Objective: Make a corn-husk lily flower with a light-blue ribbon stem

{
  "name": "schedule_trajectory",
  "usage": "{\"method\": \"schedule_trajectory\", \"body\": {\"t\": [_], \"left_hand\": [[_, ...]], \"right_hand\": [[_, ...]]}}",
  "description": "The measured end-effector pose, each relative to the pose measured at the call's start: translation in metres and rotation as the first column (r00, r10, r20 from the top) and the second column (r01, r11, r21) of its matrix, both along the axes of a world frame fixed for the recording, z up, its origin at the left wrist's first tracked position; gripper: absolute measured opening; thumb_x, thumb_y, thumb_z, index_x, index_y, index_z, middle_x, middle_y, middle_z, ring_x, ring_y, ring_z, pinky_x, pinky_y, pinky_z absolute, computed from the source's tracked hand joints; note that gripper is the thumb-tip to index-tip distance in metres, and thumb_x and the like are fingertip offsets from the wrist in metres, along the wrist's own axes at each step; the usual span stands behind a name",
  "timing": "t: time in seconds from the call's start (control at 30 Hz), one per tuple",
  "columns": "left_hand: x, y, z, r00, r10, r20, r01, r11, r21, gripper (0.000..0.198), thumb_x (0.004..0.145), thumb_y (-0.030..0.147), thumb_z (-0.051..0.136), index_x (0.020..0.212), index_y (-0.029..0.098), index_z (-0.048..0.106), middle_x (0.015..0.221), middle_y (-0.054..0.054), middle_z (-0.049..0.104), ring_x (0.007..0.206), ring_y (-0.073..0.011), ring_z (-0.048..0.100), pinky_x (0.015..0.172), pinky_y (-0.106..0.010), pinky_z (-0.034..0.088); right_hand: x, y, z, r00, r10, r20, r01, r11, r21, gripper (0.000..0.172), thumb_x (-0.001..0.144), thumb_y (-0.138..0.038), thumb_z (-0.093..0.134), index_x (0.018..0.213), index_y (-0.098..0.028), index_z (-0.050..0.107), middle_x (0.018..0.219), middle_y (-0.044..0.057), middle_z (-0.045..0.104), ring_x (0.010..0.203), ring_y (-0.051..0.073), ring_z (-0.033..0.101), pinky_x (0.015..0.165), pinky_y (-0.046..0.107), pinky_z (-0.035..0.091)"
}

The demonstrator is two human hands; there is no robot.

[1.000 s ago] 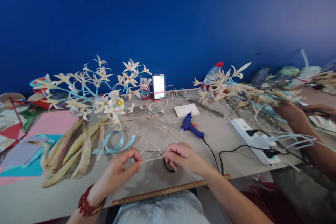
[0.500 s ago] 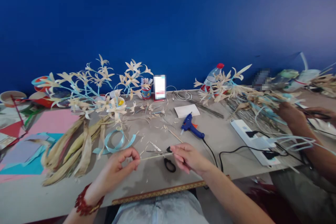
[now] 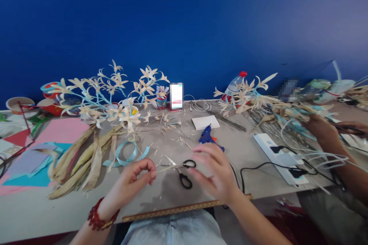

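Note:
My left hand (image 3: 137, 179), with a red bead bracelet (image 3: 100, 214) at the wrist, pinches one end of a thin pale strip (image 3: 166, 169). The strip sticks out to the right over the scissors, and its exact kind is too fine to tell. My right hand (image 3: 215, 170) is slightly blurred, fingers apart, and I see nothing in it. Between my hands, black-handled scissors (image 3: 185, 180) lie with blades spread on the table. Just beyond my right hand, partly covered by it, is a blue glue gun (image 3: 207, 134).
Dried husks (image 3: 86, 164) and a light-blue ribbon (image 3: 122, 160) lie left. Pale husk flowers (image 3: 115, 80) on blue stems stand behind. A power strip (image 3: 276, 157) with cables is at right, near a co-worker's hand (image 3: 319, 126). A white card (image 3: 205, 122) lies behind the glue gun.
My right hand has let go of the strip's other end and opened, moving up and right. My left hand keeps its pinch. The view has shifted slightly.

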State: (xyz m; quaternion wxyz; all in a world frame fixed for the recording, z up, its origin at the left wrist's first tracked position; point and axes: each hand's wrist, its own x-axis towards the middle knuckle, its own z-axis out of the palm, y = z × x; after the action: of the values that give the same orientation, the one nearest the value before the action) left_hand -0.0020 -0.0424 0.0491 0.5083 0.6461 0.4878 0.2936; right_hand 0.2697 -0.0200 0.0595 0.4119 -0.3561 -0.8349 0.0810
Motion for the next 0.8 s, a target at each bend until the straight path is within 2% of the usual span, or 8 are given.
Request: {"method": "schedule_trajectory", "body": {"t": [0.07, 0.13, 0.2, 0.33, 0.43, 0.57, 0.67, 0.8], "left_hand": [[0.005, 0.0, -0.001, 0.999, -0.02, 0.033, 0.021, 1.0, -0.01, 0.022, 0.092, 0.033, 0.05, 0.076, 0.019, 0.054, 0.072, 0.0, 0.056, 0.07, -0.0154, 0.052, 0.067, -0.026, 0.04], [0.009, -0.001, -0.001, 0.999, -0.034, 0.043, 0.035, 0.999, -0.023, 0.02, 0.092, 0.032, 0.05, 0.077, 0.019, 0.054, 0.072, 0.0, 0.055, 0.07, -0.0151, 0.052, 0.066, -0.026, 0.04], [0.01, -0.001, 0.0, 0.999, -0.04, 0.032, 0.041, 0.999, -0.024, 0.02, 0.092, 0.032, 0.051, 0.077, 0.019, 0.054, 0.072, 0.001, 0.055, 0.069, -0.0147, 0.051, 0.065, -0.026, 0.04], [0.009, -0.001, 0.003, 0.999, -0.042, -0.032, 0.043, 0.999, 0.027, 0.018, 0.091, 0.029, 0.051, 0.076, 0.019, 0.055, 0.072, 0.002, 0.056, 0.07, -0.0144, 0.053, 0.066, -0.025, 0.04], [0.008, -0.001, 0.005, 0.993, -0.06, -0.1, 0.07, 0.993, 0.1, 0.013, 0.09, 0.025, 0.052, 0.079, 0.02, 0.056, 0.077, 0.001, 0.06, 0.074, -0.0148, 0.056, 0.069, -0.025, 0.042], [0.011, 0.0, 0.004, 0.978, -0.056, -0.201, 0.107, 0.962, 0.25, 0.01, 0.089, 0.019, 0.053, 0.079, 0.02, 0.056, 0.081, 0.0, 0.06, 0.078, -0.0153, 0.057, 0.072, -0.027, 0.043], [0.013, 0.0, 0.003, 0.962, -0.031, -0.271, 0.137, 0.914, 0.382, 0.01, 0.088, 0.016, 0.053, 0.08, 0.021, 0.055, 0.08, 0.001, 0.06, 0.083, -0.0167, 0.057, 0.083, -0.031, 0.042], [0.014, 0.0, 0.002, 0.953, 0.011, -0.304, 0.153, 0.847, 0.509, 0.011, 0.088, 0.013, 0.052, 0.082, 0.022, 0.054, 0.079, 0.001, 0.062, 0.082, -0.0166, 0.058, 0.1, -0.04, 0.035]], "right_hand": [[-0.017, -0.004, 0.004, 0.98, 0.123, 0.158, -0.134, 0.989, 0.063, 0.029, 0.087, -0.027, 0.065, 0.115, -0.022, 0.059, 0.115, 0.008, 0.066, 0.107, 0.024, 0.058, 0.106, 0.047, 0.032], [-0.032, -0.003, 0.001, 0.974, 0.118, 0.196, -0.128, 0.991, 0.041, 0.017, 0.09, -0.022, 0.061, 0.107, -0.021, 0.061, 0.104, 0.006, 0.07, 0.098, 0.021, 0.06, 0.107, 0.047, 0.031], [-0.04, 0.001, -0.003, 0.976, 0.145, 0.162, -0.146, 0.989, -0.006, 0.004, 0.092, -0.021, 0.058, 0.092, -0.021, 0.062, 0.086, 0.002, 0.072, 0.083, 0.018, 0.061, 0.1, 0.043, 0.035], [-0.038, 0.008, -0.006, 0.96, 0.264, 0.09, -0.244, 0.951, -0.189, 0.016, 0.095, -0.029, 0.055, 0.084, -0.019, 0.06, 0.077, 0.001, 0.068, 0.073, 0.015, 0.057, 0.084, 0.034, 0.04], [-0.035, 0.007, -0.002, 0.963, 0.256, 0.083, -0.204, 0.896, -0.395, 0.027, 0.098, -0.035, 0.046, 0.079, -0.018, 0.057, 0.074, 0.002, 0.063, 0.071, 0.015, 0.055, 0.071, 0.028, 0.039], [-0.036, 0.005, -0.005, 0.977, 0.212, 0.036, -0.144, 0.771, -0.621, 0.043, 0.101, -0.039, 0.036, 0.065, -0.019, 0.051, 0.058, -0.002, 0.055, 0.059, 0.013, 0.052, 0.061, 0.024, 0.036], [-0.039, 0.004, -0.017, 0.984, 0.161, -0.079, -0.164, 0.628, -0.76, 0.052, 0.099, -0.049, 0.035, 0.058, -0.02, 0.047, 0.048, -0.004, 0.049, 0.049, 0.011, 0.048, 0.056, 0.023, 0.036], [-0.039, 0.005, -0.035, 0.974, 0.07, -0.216, -0.224, 0.44, -0.869, 0.062, 0.093, -0.065, 0.034, 0.051, -0.02, 0.044, 0.04, -0.005, 0.041, 0.039, 0.01, 0.041, 0.046, 0.022, 0.034]]}}
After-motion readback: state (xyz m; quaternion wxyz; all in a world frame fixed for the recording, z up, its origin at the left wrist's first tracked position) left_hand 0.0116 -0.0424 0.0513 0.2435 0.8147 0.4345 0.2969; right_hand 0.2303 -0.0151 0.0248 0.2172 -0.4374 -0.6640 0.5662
